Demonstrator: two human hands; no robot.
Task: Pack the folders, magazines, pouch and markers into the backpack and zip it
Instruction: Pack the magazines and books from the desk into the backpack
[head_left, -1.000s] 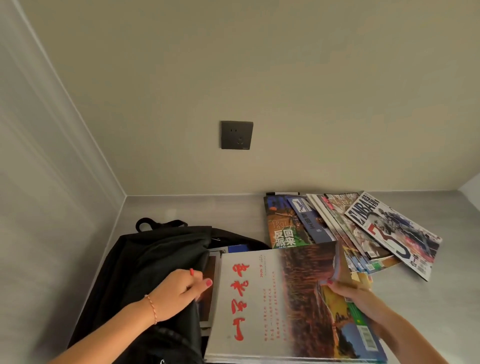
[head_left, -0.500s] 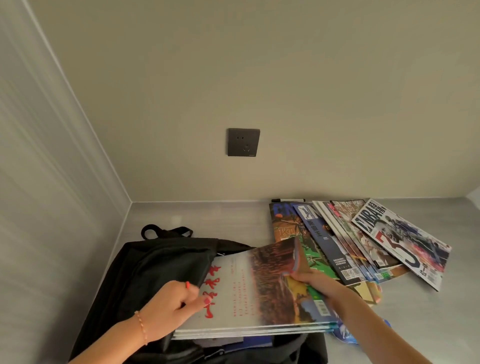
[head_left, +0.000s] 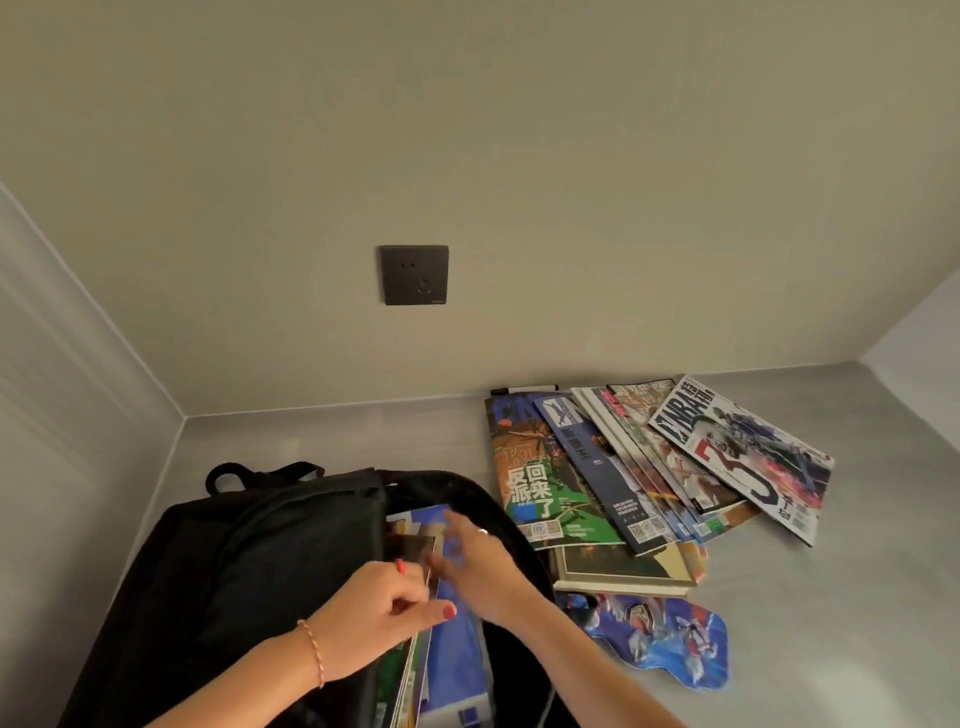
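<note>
The black backpack (head_left: 249, 561) lies open at the lower left. My left hand (head_left: 374, 618) grips the edge of its front panel and holds the opening apart. Several magazines (head_left: 452, 660) stand inside the bag, with blue covers showing. My right hand (head_left: 483, 566) hovers blurred over their tops, fingers apart and holding nothing. More magazines (head_left: 644, 467) lie fanned out on the table to the right. A folder (head_left: 623, 571) lies under their near edge. The colourful blue pouch (head_left: 660, 644) lies in front of it. A dark marker (head_left: 524, 388) rests against the back wall.
The grey table (head_left: 805, 623) sits in a corner, with walls at the left and the back. A dark wall socket (head_left: 414, 274) is on the back wall above the bag. Bare tabletop shows behind the backpack and at the far right.
The stack of magazines my right hand held has gone down into the backpack. My right hand has let go and is lifting away. My left hand still holds the opening.
</note>
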